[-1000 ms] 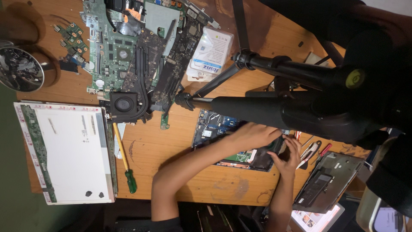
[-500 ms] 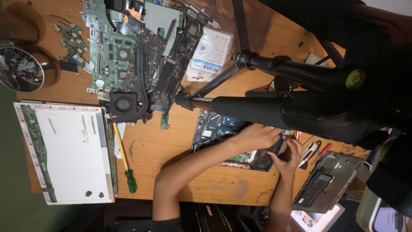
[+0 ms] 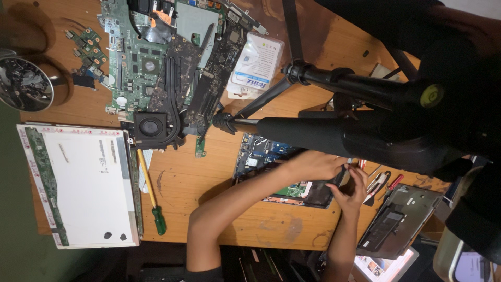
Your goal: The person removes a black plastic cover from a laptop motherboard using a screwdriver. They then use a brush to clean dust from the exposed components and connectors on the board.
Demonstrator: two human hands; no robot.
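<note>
An opened laptop base with blue and green circuit boards lies on the wooden table, partly hidden under a black tripod leg. My left hand rests on the base's right half, fingers reaching a small dark part at its edge. My right hand comes from below, its fingers curled around that same dark part. The tripod and my hands hide how the part sits in the base.
Bare motherboards and a cooling fan lie at the upper left. Below them are a screen panel and a green-handled screwdriver. A white box, a metal dish, red-handled tools and a grey laptop cover surround the work.
</note>
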